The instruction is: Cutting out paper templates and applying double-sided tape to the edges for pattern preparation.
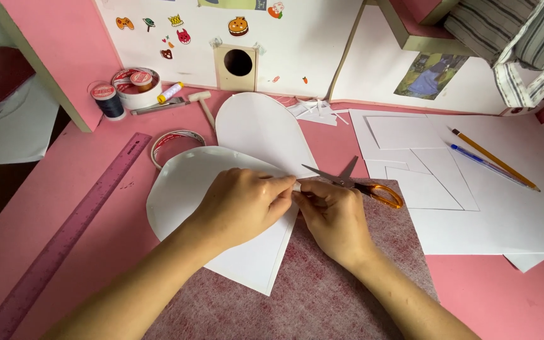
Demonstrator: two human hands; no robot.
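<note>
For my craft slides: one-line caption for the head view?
Both hands, left hand and right hand, pinch a white heart-shaped card beside orange-handled scissors.

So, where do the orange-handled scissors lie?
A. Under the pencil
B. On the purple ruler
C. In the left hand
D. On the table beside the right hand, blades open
D: the scissors lie open on the table, just past the right hand, which pinches the white heart-shaped sheet.
</note>
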